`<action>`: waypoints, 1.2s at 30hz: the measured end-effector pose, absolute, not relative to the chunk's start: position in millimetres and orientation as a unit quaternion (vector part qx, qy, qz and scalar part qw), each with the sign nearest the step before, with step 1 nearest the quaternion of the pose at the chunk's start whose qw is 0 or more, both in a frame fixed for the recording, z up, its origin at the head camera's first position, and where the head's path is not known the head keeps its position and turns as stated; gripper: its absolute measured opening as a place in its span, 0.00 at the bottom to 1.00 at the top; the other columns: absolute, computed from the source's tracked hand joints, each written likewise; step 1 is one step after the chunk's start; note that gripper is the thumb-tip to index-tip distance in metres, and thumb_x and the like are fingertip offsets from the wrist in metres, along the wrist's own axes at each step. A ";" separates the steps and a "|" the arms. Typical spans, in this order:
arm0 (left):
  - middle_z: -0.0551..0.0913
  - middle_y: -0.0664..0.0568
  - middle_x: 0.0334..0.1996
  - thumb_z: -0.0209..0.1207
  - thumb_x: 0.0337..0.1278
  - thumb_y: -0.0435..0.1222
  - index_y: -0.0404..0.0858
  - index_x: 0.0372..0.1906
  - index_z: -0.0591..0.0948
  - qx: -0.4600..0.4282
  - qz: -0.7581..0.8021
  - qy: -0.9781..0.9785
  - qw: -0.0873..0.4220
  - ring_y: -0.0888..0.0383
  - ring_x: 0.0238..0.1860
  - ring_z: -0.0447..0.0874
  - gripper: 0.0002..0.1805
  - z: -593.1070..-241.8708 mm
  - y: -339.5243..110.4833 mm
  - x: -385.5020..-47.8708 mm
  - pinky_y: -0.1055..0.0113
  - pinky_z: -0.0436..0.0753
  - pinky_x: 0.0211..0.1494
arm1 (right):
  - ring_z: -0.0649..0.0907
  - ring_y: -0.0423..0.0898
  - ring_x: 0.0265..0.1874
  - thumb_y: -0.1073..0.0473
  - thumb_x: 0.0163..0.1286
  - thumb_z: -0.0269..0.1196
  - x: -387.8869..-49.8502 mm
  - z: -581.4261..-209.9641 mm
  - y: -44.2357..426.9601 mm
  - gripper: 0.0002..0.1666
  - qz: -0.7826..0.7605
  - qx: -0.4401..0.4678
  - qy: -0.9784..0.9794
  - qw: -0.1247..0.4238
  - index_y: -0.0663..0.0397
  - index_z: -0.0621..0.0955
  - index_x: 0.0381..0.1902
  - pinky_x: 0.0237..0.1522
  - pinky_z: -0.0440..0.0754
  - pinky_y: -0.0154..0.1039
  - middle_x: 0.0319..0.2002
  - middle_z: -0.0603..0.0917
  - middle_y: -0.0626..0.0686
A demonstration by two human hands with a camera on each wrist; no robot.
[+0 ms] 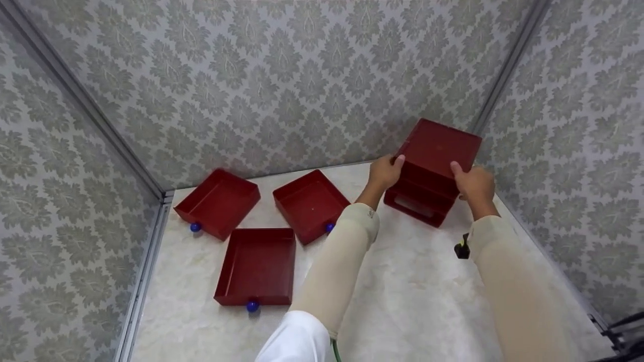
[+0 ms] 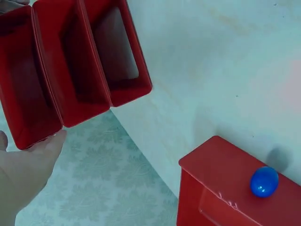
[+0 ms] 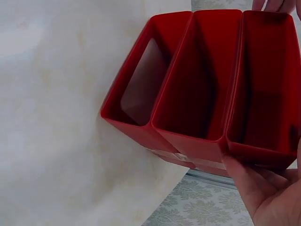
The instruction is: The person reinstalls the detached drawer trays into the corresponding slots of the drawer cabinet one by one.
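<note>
At three o'clock my left hand [image 1: 384,173] and right hand [image 1: 477,187] grip the red cabinet [image 1: 440,147], fingers [image 3: 275,5] part-curled round its sides (drawers [image 1: 261,266] at eight).

The person is wearing two smooth beige sleeves, the left sleeve [image 1: 329,274] showing at 6 o'clock, the right sleeve [image 1: 510,289] at 4. A looser, paler cuff is ending each. The left cuff [image 1: 356,216] is bearing a small dark mark [image 1: 371,213] at its 2 o'clock. White cloth [image 1: 297,339] is covering the arm at 6 o'clock, a green cable [image 1: 335,349] emerging beside it.
</note>
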State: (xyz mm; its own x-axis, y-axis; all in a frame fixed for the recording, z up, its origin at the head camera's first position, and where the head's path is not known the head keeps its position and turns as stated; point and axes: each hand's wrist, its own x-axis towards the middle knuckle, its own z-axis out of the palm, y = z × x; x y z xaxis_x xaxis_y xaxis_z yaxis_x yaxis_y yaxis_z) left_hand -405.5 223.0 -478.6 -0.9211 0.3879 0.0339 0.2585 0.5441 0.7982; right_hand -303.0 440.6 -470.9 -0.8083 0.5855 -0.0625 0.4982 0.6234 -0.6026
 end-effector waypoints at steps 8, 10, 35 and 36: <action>0.63 0.58 0.10 0.61 0.69 0.53 0.46 0.12 0.68 0.145 0.444 0.884 0.007 0.63 0.14 0.56 0.30 -474.7 205.8 -407.9 0.69 0.61 0.20 | 0.85 0.61 0.42 0.27 0.75 0.48 -315.0 -467.6 432.6 0.48 0.312 -0.258 -0.909 0.096 0.68 0.79 0.60 0.33 0.85 0.44 0.52 0.84 0.70; 0.60 0.60 0.08 0.64 0.65 0.52 0.47 0.09 0.65 0.136 0.442 0.886 0.028 0.65 0.12 0.53 0.32 -472.6 197.5 -408.5 0.70 0.59 0.18 | 0.83 0.63 0.48 0.28 0.74 0.51 -321.0 -468.0 426.9 0.47 0.304 -0.261 -0.909 0.115 0.67 0.80 0.62 0.43 0.84 0.51 0.54 0.84 0.70; 0.61 0.58 0.07 0.60 0.67 0.58 0.46 0.08 0.65 0.169 0.439 0.880 0.069 0.64 0.12 0.55 0.35 -470.9 189.1 -382.6 0.70 0.59 0.18 | 0.71 0.67 0.69 0.28 0.72 0.50 -330.0 -466.6 435.8 0.47 0.359 -0.312 -0.870 0.128 0.61 0.74 0.70 0.68 0.72 0.58 0.68 0.74 0.69; 0.61 0.59 0.07 0.58 0.70 0.58 0.46 0.09 0.65 0.183 0.434 0.879 0.076 0.64 0.13 0.55 0.34 -472.4 182.4 -385.8 0.70 0.59 0.19 | 0.71 0.67 0.69 0.28 0.73 0.50 -330.7 -465.7 433.8 0.47 0.360 -0.311 -0.870 0.126 0.62 0.74 0.70 0.68 0.72 0.58 0.68 0.75 0.69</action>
State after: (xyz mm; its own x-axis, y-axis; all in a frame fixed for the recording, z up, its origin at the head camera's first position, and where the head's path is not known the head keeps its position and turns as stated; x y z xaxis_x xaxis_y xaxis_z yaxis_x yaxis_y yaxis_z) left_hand -385.8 182.4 -472.4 -0.9215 0.3876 0.0257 0.2561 0.5565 0.7904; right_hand -330.7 433.8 -465.7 -0.7741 0.6330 -0.0040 0.4511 0.5472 -0.7050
